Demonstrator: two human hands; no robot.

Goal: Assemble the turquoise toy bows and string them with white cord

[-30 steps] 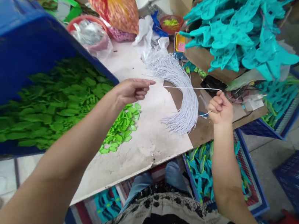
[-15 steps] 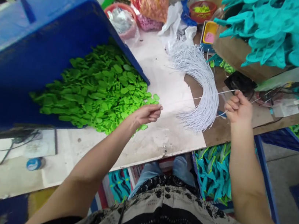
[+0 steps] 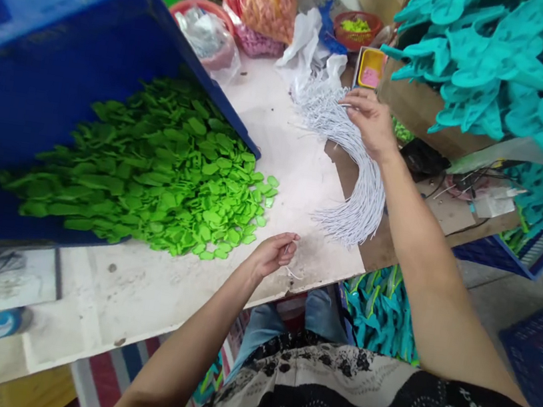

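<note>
The left hand pinches a thin white cord at lower centre.
The right hand, a moment ago stretching a cord with the left, is now at the cord bundle, right of centre (whether it grips, one cannot tell), so the hands work apart. Further left, green pieces spill from the blue crate.

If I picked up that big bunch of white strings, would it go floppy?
Probably floppy: the bunch of white strings lies in a bend. It might splay apart, since the ends nearest you fan out loose. Single strings look thin, so one alone is likely light.
</note>
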